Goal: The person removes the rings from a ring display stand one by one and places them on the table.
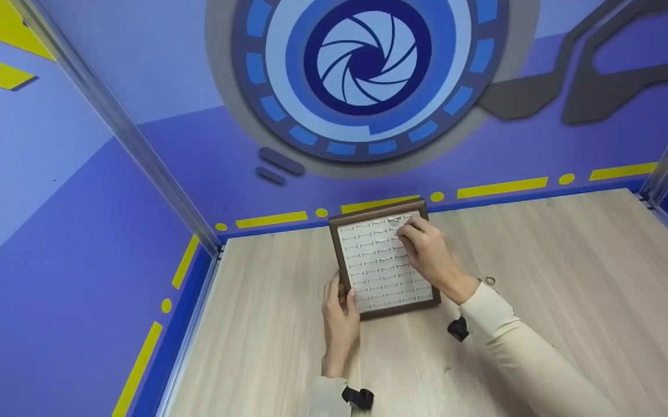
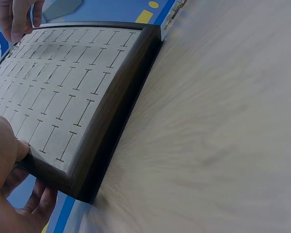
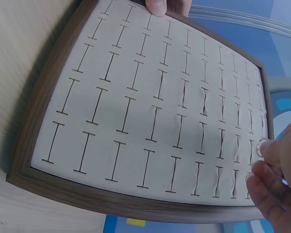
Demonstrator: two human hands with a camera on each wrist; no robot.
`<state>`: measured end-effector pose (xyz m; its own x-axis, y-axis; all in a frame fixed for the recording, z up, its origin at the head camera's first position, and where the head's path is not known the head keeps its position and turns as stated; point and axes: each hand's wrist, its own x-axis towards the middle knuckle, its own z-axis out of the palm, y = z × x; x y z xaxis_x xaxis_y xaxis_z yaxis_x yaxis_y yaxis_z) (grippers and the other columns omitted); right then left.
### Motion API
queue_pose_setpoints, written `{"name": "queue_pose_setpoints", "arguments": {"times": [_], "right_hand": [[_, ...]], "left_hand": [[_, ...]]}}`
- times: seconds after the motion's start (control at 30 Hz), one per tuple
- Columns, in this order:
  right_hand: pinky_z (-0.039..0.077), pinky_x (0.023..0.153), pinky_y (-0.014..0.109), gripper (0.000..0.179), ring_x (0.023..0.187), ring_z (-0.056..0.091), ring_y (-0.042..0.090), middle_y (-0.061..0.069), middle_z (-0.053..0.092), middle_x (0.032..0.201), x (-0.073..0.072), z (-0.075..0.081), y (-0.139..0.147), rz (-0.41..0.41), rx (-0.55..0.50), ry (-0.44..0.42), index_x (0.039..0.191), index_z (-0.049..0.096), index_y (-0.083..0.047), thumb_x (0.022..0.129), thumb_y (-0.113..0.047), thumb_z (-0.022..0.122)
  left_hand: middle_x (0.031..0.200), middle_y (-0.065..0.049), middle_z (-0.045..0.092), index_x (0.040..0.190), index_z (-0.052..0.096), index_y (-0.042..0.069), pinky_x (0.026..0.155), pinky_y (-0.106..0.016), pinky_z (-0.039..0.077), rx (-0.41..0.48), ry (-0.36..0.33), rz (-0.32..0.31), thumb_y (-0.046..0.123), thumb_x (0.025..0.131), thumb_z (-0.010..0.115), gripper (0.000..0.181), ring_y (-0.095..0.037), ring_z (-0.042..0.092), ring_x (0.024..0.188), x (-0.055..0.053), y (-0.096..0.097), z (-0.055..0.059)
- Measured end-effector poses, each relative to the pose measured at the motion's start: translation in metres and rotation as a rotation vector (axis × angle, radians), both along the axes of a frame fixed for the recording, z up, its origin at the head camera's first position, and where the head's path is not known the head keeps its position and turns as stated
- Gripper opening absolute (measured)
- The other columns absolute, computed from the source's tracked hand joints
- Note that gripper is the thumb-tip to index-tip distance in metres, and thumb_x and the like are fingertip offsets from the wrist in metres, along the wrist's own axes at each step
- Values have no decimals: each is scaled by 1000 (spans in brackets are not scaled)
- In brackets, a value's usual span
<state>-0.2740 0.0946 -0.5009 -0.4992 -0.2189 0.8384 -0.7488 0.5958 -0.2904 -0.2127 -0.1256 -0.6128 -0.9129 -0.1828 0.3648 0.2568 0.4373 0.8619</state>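
Note:
A ring display tray (image 1: 363, 260) with a brown wood-grain frame and a white slotted pad is tilted up at the back of the table. My left hand (image 1: 341, 321) grips its left edge, thumb on the front and fingers behind the frame. Near the pad's upper right corner, my right hand (image 1: 433, 255) pinches a small silvery ring (image 3: 260, 148) against the slots. The fingertips cover part of that ring, so how deep it sits cannot be seen. Several slots near the right hand look spread or wavy. On the table right of the tray lies another ring (image 1: 490, 284).
The pale wood-grain table (image 1: 264, 324) runs up to a blue printed back wall (image 1: 183, 156). A metal corner post (image 1: 114, 110) stands at the left. Black wrist-worn devices sit at the left wrist (image 1: 358, 398) and right wrist (image 1: 458, 328).

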Motion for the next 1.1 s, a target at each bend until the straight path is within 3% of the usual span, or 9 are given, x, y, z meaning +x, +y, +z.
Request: {"name": "queue_pose_setpoints", "arguments": {"times": [0.27, 0.6, 1.1], "right_hand": [[60, 66, 34, 15, 76, 66, 24, 11, 63, 90, 7, 3, 6, 8, 40, 0, 91, 70, 2, 89, 16, 74], [60, 66, 33, 14, 76, 66, 22, 7, 63, 93, 18, 0, 20, -52, 124, -41, 95, 69, -1, 92, 11, 74], [59, 65, 36, 14, 77, 66, 23, 11, 64, 93, 29, -9, 44, -39, 120, -54, 96, 69, 1, 91, 14, 72]], "left_hand": [[131, -13, 62, 157, 46, -2, 100, -40, 57, 9, 5, -18, 4, 106, 61, 54, -22, 63, 114, -2, -1, -2], [133, -14, 62, 158, 45, -1, 98, -39, 58, 16, 13, -29, 5, 107, 60, 53, -22, 64, 114, -1, -1, -2], [135, -14, 62, 157, 47, -1, 98, -40, 58, 14, 3, -10, 4, 106, 61, 53, -24, 64, 117, 1, 0, 0]]}}
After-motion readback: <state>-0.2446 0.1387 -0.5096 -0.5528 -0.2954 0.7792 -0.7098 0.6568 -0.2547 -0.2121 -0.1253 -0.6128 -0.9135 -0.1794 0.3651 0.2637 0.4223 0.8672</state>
